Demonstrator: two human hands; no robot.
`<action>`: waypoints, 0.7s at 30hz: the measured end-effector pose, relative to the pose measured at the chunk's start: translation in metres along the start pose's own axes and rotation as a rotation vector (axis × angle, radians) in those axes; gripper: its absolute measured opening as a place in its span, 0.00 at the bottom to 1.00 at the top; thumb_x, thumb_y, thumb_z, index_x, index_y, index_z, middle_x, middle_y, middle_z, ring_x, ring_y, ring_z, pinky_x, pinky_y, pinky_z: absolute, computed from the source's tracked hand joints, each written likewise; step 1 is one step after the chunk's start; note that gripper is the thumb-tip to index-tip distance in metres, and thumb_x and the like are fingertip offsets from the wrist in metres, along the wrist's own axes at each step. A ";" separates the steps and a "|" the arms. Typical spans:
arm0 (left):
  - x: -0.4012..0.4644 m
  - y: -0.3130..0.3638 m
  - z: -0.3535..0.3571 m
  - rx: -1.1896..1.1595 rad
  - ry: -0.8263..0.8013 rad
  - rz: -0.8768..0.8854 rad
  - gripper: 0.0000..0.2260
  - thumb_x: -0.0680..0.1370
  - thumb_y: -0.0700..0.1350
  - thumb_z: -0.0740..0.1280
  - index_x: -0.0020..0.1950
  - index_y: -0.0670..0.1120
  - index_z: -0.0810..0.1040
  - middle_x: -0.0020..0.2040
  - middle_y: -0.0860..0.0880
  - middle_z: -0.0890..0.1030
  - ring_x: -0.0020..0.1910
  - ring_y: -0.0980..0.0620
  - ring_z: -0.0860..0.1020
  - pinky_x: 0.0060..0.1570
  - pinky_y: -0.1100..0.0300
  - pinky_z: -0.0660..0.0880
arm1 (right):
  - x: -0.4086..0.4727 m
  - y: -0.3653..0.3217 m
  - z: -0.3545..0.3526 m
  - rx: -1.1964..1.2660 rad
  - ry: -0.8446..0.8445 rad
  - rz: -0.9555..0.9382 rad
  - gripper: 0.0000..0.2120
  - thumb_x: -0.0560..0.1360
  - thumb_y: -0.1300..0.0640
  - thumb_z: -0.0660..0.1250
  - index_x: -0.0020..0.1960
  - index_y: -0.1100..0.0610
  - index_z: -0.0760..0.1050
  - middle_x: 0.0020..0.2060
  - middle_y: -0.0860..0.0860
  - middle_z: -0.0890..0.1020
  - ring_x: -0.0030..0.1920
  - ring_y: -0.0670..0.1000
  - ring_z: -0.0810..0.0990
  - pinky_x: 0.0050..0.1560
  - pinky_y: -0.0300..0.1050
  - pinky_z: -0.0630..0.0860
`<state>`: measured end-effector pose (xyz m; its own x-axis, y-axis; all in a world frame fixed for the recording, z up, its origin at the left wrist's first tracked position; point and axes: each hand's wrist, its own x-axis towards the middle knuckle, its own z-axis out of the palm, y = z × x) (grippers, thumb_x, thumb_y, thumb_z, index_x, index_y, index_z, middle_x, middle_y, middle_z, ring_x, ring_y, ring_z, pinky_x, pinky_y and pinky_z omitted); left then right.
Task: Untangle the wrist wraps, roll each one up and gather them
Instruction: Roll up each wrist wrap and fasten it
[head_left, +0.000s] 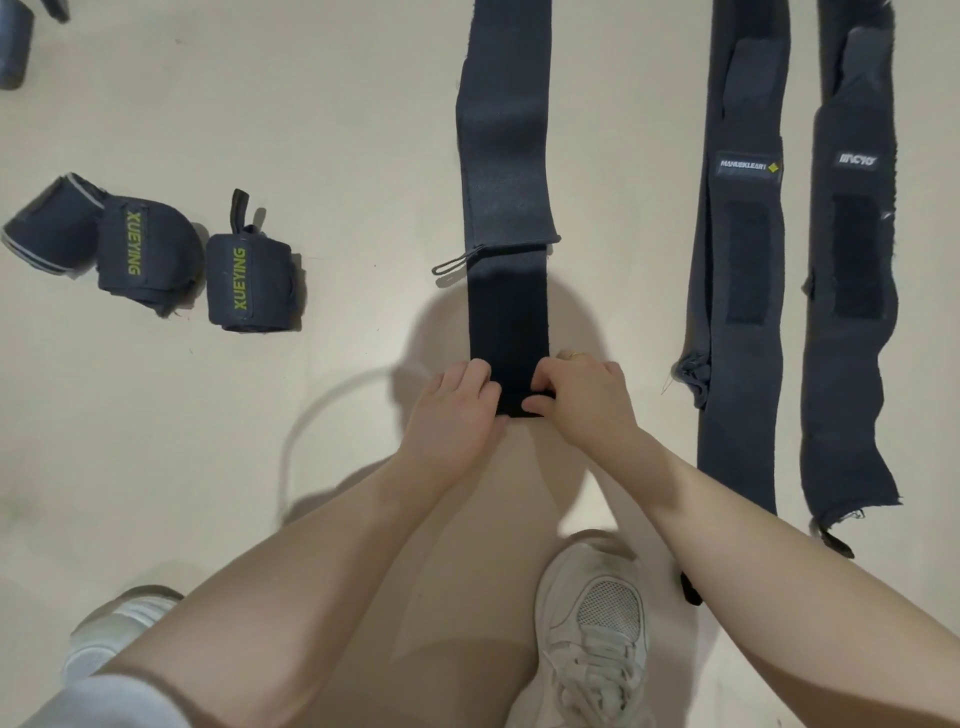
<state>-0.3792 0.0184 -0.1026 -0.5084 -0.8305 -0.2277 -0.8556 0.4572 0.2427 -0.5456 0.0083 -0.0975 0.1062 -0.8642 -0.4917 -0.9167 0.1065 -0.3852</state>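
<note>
Rolling begun: left hand (457, 402) and right hand (582, 397) fingers pinching the near end of the long dark fabric wrist wrap (506, 182) flat on the floor, next probably tucking it tight and rolling away.

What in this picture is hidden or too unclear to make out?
Head view only:
- Near end of the flat wrap: covered by the left hand and right hand.
- Its far end: cut off by the top edge.
- Roll at top left: cropped by the corner.
- Label on the rightmost wrap: too blurred to read.
</note>
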 end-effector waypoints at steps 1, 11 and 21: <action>0.001 -0.001 0.000 0.006 -0.029 0.015 0.16 0.59 0.50 0.80 0.39 0.43 0.80 0.43 0.47 0.78 0.41 0.48 0.76 0.41 0.60 0.70 | 0.001 0.001 0.000 -0.013 0.012 0.001 0.07 0.75 0.49 0.66 0.48 0.52 0.75 0.45 0.47 0.75 0.51 0.51 0.73 0.53 0.45 0.60; 0.006 -0.009 -0.001 0.008 0.038 0.066 0.14 0.72 0.48 0.60 0.42 0.42 0.82 0.36 0.47 0.76 0.33 0.47 0.77 0.32 0.63 0.73 | -0.005 0.007 0.002 -0.296 0.209 -0.397 0.14 0.73 0.51 0.61 0.35 0.58 0.77 0.41 0.53 0.80 0.35 0.55 0.77 0.46 0.45 0.67; 0.014 -0.027 -0.017 -0.210 0.098 -0.065 0.11 0.67 0.32 0.60 0.45 0.40 0.77 0.40 0.43 0.77 0.34 0.42 0.75 0.30 0.58 0.71 | 0.011 0.009 -0.013 -0.115 -0.056 -0.261 0.17 0.77 0.48 0.64 0.62 0.53 0.75 0.54 0.50 0.76 0.55 0.52 0.74 0.58 0.43 0.60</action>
<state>-0.3616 -0.0113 -0.0966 -0.4322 -0.8876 -0.1595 -0.8419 0.3337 0.4240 -0.5574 -0.0066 -0.0966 0.3629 -0.8260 -0.4313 -0.8928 -0.1757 -0.4148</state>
